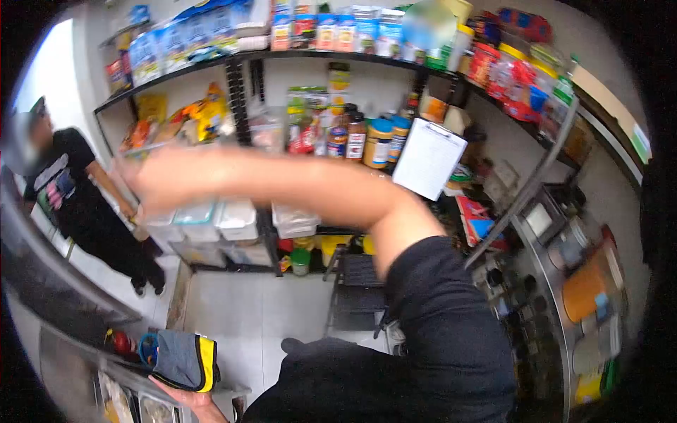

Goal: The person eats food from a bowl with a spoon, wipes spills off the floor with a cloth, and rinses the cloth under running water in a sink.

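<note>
My left hand (189, 396) is at the lower left, with a grey cloth with a yellow and black edge (185, 361) resting in it; the fingers are partly hidden under the folds. My right arm reaches across the view to the left, in front of the shelves. My right hand (149, 182) is smeared by motion near the shelf's left end, above white lidded containers (236, 220). Its fingers cannot be made out, nor whether it holds anything.
Black shelving (338, 55) holds packets, jars and bottles. A clipboard (430, 156) with white paper hangs at its right. A person in dark clothes (88, 190) stands at the left doorway. A black step stool (358, 289) stands on the floor; a metal rack (543, 275) is at right.
</note>
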`<state>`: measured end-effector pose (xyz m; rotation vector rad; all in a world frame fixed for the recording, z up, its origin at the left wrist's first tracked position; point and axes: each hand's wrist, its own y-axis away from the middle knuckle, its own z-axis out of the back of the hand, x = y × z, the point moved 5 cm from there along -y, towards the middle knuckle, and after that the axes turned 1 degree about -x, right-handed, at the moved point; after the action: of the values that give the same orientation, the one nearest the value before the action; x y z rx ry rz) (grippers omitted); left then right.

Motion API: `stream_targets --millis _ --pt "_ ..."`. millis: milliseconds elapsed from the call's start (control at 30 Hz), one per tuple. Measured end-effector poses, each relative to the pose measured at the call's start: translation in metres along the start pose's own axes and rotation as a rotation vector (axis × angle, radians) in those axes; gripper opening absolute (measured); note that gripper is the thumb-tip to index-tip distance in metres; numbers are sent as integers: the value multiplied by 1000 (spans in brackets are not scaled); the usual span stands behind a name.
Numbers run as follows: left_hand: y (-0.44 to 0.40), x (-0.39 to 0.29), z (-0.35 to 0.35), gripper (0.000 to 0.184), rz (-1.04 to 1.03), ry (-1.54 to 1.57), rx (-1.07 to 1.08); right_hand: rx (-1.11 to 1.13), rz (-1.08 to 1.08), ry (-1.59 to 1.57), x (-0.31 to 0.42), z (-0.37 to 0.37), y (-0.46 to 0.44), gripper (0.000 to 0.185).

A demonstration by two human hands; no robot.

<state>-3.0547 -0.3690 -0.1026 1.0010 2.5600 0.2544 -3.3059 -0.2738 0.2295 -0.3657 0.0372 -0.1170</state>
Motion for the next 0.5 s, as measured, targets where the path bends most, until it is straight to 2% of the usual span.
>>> stream_targets --millis 33,133,167,200,233,367,433,500 --pt "-7 8 1 71 22 -2 -2 76 -181 58 -51 41 14 61" --pt "-25 39 -3 80 106 11 26 -116 -519 637 -220 163 88 47" --pt "-37 47 -10 84 155 24 52 -106 -824 607 -279 210 138 36" --pt "-39 58 -18 82 168 51 59 -107 -793 891 -318 259 196 30" --pt "-42 66 -23 82 177 61 67 -180 -996 967 -348 298 247 30" --pt "-54 108 -38 74 284 84 152 -303 -1606 822 -354 373 409 40" --pt "-62 128 -45 70 318 95 188 -381 -1776 780 -347 390 445 46" --pt "-66 141 -46 65 298 62 105 -437 -1874 731 -347 396 463 54"
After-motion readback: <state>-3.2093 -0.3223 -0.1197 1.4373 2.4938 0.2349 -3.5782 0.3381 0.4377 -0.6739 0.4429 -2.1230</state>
